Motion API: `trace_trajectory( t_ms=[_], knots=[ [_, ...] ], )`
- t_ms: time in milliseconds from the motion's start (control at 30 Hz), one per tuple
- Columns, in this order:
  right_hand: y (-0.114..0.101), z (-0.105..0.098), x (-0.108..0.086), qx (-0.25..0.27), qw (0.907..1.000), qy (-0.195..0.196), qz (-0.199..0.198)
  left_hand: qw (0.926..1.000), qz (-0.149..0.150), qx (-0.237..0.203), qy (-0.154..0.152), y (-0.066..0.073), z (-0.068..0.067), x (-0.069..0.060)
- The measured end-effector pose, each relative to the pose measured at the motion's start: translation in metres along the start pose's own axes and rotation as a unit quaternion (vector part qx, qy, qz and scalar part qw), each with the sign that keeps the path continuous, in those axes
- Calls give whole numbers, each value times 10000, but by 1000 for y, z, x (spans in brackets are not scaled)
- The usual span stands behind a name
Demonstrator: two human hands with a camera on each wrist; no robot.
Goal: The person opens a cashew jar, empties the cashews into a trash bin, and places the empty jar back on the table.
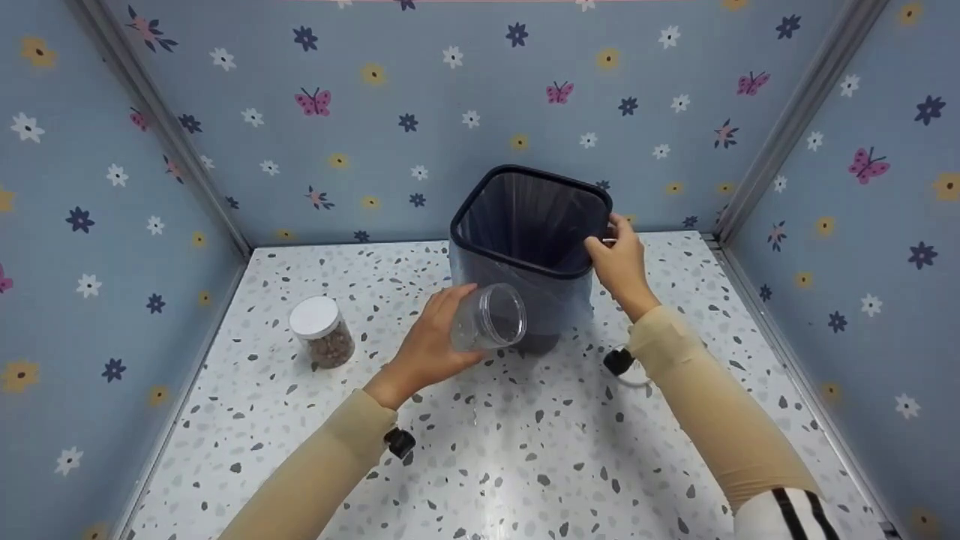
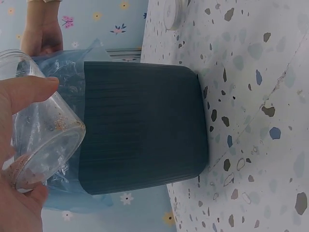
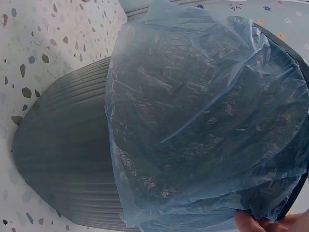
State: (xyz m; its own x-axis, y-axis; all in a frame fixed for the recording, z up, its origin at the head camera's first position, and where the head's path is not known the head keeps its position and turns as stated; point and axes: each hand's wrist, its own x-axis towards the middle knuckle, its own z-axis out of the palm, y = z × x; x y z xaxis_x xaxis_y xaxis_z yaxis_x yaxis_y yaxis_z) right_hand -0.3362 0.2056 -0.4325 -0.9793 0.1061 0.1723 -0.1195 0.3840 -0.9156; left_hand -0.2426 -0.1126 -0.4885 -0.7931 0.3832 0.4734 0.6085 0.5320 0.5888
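Observation:
My left hand [image 1: 427,345] holds a clear plastic jar [image 1: 469,324] on its side in front of the bin, its uncapped threaded mouth turned to the right. Brown crumbs cling inside the jar [image 2: 55,128] in the left wrist view. Behind it stands a dark ribbed trash bin [image 2: 145,128], lined with a translucent blue bag [image 3: 193,111] folded over the outside. At the bin's right side, my right hand [image 1: 624,262] pinches the black rim [image 1: 517,264] and bag edge, thumb and fingers on opposite sides. Only some fingertips [image 3: 248,223] show in the right wrist view.
A jar of brown pieces with a white lid [image 1: 315,316] stands on the left of the speckled table [image 1: 300,450]. Under my right wrist lies a round, pale, lid-like thing [image 2: 171,14], partly hidden in the head view. Flowered walls [image 1: 465,97] enclose the back and sides.

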Motion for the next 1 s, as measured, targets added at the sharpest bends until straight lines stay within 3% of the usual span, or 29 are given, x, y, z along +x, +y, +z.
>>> trace_trajectory(
  t_ms=[667, 1000],
  knots=[
    [0, 0, 0, -24, 10000, 21, 6, 9978, -502, -347, -270, -5, 27, -14],
    [0, 0, 1, 5, 10000, -15, -59, 9974, -488, -459, -277, -7, 40, -20]
  ],
)
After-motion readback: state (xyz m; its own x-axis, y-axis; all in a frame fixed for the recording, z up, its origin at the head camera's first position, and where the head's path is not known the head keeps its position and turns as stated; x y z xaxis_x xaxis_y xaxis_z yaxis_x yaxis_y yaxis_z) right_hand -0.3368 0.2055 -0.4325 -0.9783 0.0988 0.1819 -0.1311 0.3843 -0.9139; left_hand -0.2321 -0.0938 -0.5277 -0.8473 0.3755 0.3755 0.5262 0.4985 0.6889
